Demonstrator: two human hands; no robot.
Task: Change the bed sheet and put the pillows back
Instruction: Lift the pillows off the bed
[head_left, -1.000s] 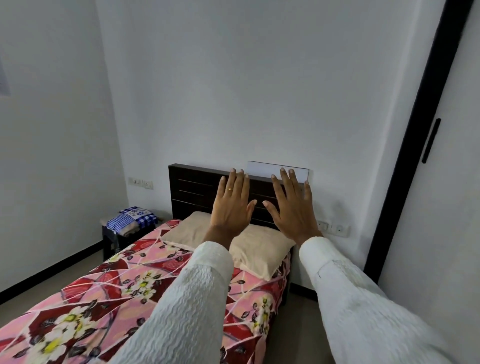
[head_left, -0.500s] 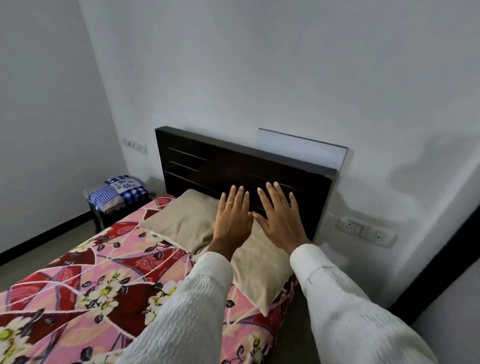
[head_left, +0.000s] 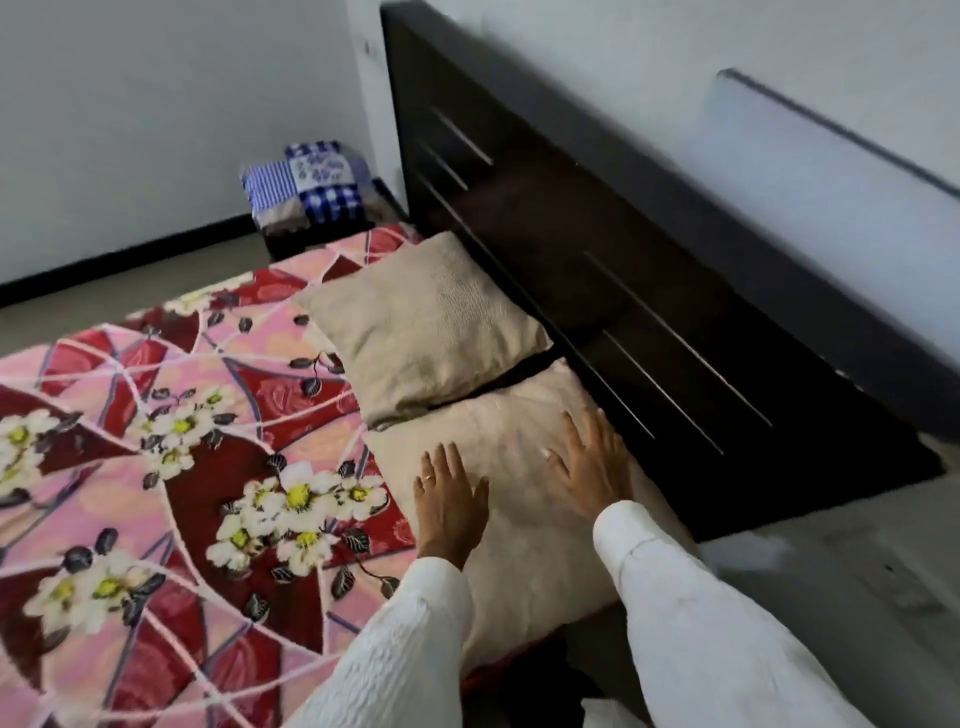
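Note:
A pink and red floral bed sheet (head_left: 156, 415) covers the bed. Two beige pillows lie at its head against the dark headboard (head_left: 597, 249). The far pillow (head_left: 426, 327) overlaps the edge of the near pillow (head_left: 524, 519). My left hand (head_left: 449, 501) lies flat with straight fingers on the near pillow's left part, a ring on one finger. My right hand (head_left: 592, 467) lies flat on the same pillow, close to the headboard. Both arms wear white sleeves.
A folded blue checked cloth pile (head_left: 309, 182) sits on a dark stool beside the bed's far corner. A white board (head_left: 831, 156) leans on the wall behind the headboard. Grey floor (head_left: 857, 571) runs along the bed's right side.
My view has dropped and closed in on the bed. Both hands came down from the air in front of the headboard and now rest flat on the near pillow.

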